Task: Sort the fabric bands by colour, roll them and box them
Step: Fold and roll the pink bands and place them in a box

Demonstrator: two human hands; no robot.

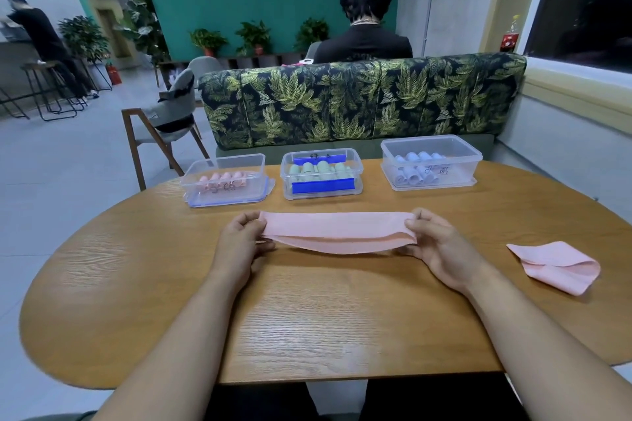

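A pink fabric band is stretched flat and horizontal just above the wooden table. My left hand pinches its left end and my right hand pinches its right end. A second pink band lies loosely folded on the table at the right. Three clear boxes stand along the far edge: the left box holds pink rolls, the middle box holds green rolls, and the right box holds light blue rolls.
A leaf-patterned sofa back rises behind the table, with a person seated beyond it facing away. A wooden chair stands at the far left. A wall and window ledge run along the right side.
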